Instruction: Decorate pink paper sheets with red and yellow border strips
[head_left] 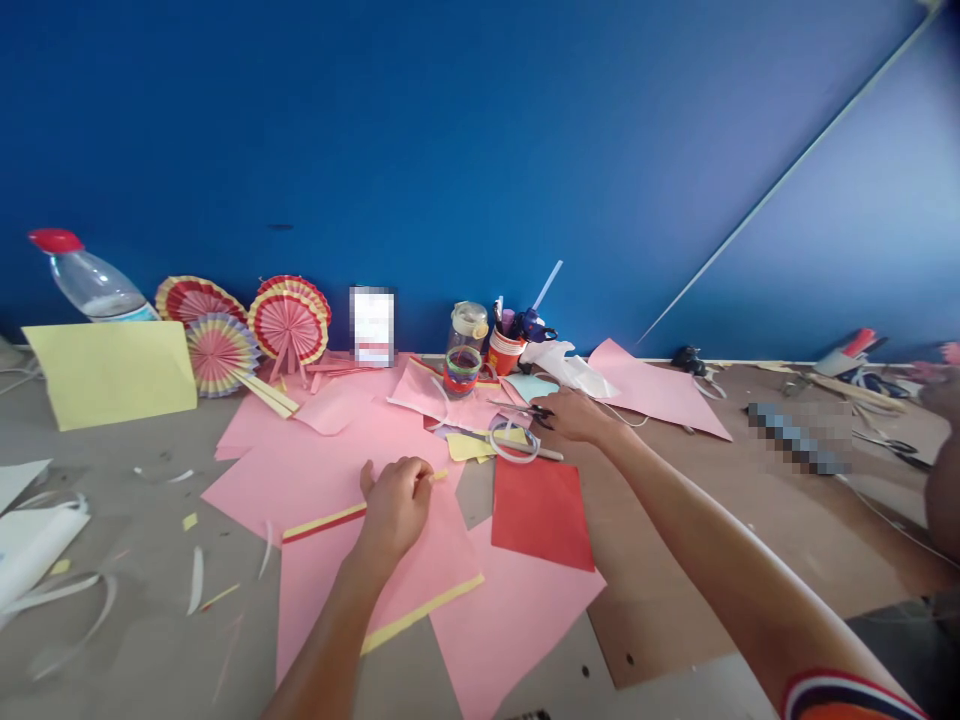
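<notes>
My left hand (397, 505) rests over a pink paper sheet (330, 580) edged with yellow and red strips. Its fingers are curled and pressed together; whatever lies between the fingertips is hidden. Stretched out to the far side of the table, my right hand (574, 413) has its fingers on the black handles of a pair of scissors (541, 412), whose blades point left. Just below the scissors are a roll of white tape (514, 441) and yellow paper scraps (469, 447). A red paper square (541, 512) lies between my forearms, partly over another pink sheet (510, 620).
Pleated paper fans (289, 325) lean against the blue wall beside a tilted bottle (101, 285) and yellow card (112, 375). A phone (372, 327), jar (469, 322) and red pen cup (505, 352) stand behind. Another person's arm (945, 480) shows at right.
</notes>
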